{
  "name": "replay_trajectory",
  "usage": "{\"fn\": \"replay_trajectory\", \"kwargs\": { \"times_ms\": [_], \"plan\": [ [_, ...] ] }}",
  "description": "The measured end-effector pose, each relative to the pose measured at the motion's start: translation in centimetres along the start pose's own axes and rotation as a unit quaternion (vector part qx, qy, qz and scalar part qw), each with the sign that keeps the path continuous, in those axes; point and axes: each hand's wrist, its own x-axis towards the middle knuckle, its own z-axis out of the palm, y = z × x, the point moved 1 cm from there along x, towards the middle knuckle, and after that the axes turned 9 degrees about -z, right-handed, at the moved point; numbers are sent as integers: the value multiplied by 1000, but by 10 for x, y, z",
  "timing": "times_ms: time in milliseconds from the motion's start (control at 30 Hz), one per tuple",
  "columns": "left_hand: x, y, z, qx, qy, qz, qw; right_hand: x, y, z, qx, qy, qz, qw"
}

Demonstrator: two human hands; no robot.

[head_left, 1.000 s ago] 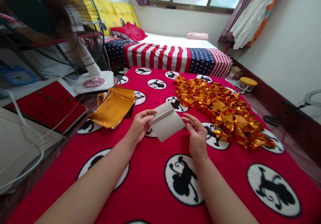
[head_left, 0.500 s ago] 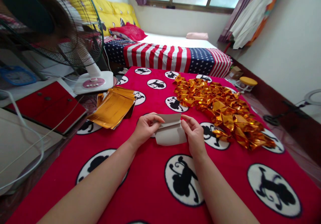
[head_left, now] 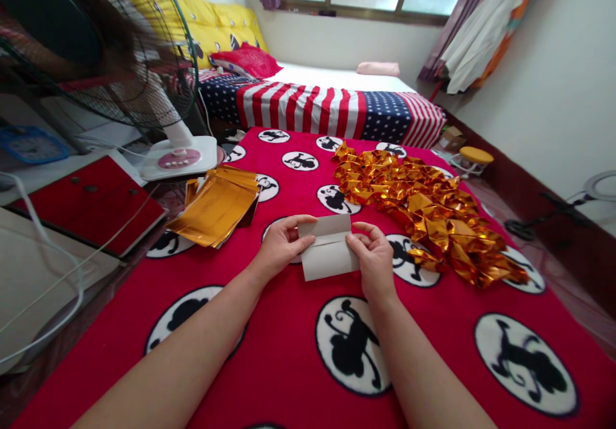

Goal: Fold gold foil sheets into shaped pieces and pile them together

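Observation:
A sheet of paper (head_left: 330,261), pale grey on the side facing me, is held between my two hands above the red cloth. It has a fold line running across its middle, where two flaps meet. My left hand (head_left: 283,246) pinches its left edge with the thumb on top. At the right edge, my right hand (head_left: 373,252) grips it between thumb and fingers. To the left lies a stack of gold foil paper sheets (head_left: 219,208). On the right, several folded gold foil pieces (head_left: 414,198) are heaped together; one sits slightly apart at the near side.
The red cloth (head_left: 283,365) with monkey circles covers the surface under my hands. A standing fan (head_left: 180,153) with blurred blades is at the left, beside a red panel (head_left: 96,198) and white cable. A bed (head_left: 308,105) stands behind; a yellow stool (head_left: 476,154) is at the right.
The paper's flaps have flattened and the lower one now lies straighter. My left thumb has moved onto the fold line; both hands remain at the edges.

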Motion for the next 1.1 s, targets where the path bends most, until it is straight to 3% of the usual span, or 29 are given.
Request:
{"fn": "replay_trajectory", "kwargs": {
  "times_ms": [100, 167, 300, 400, 533, 733, 967, 1100],
  "plan": [
    [1, -2, -2, 29, 23, 15, 999, 0, 3, -1, -44, -26, -28, 998],
    [1, -1, -3, 100, 55, 56, 992, -1, 4, -2, -77, -59, -34, 995],
    [-1, 6, -3, 274, 98, 133, 948, -1, 2, -4, -157, -101, -20, 982],
    [-6, 10, -2, 301, 101, 134, 939, -1, 1, -10, -189, -124, -5, 974],
    [-20, 8, 0, 308, 99, 116, 939, -12, 0, -21, -151, -156, 58, 974],
    [-41, 2, 8, 346, 133, 135, 919, -42, -9, -26, -278, -218, -133, 926],
    [-33, -4, 3, 288, 177, 76, 938, -47, -9, -30, -338, -203, -283, 874],
    [-30, -5, 3, 275, 178, 75, 942, -43, -15, -30, -339, -203, -329, 858]
  ]
}}
